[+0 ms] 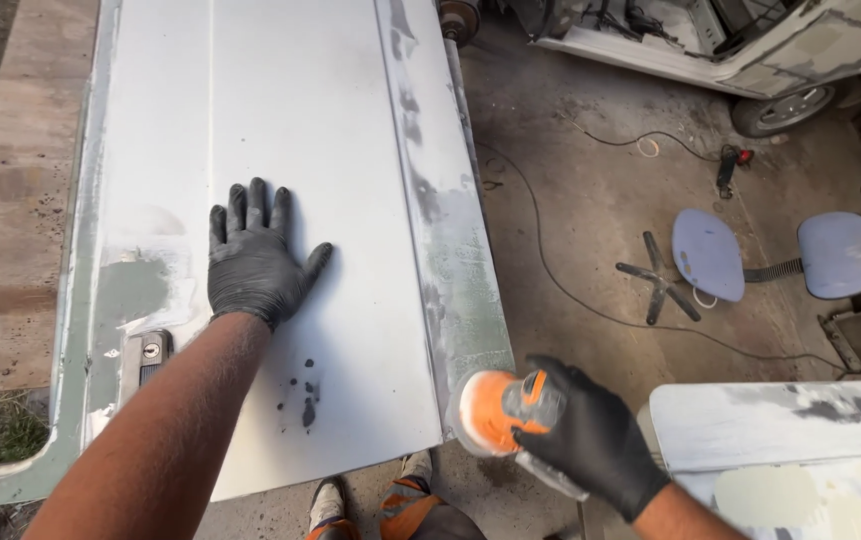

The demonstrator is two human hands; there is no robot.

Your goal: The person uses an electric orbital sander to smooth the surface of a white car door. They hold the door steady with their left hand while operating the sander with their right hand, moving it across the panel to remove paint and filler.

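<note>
Left hand [253,255] lies flat and open on the white car door [300,120] at centre frame — right hand [590,440] grips an orange sander [495,410], lower right.

orange sander [495,410], white car panel [300,130] lying flat

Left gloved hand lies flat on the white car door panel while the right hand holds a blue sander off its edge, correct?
Not quite. The sander in the right hand is orange, not blue, as the head view shows. The left hand does lie flat on the white car door panel.
</note>
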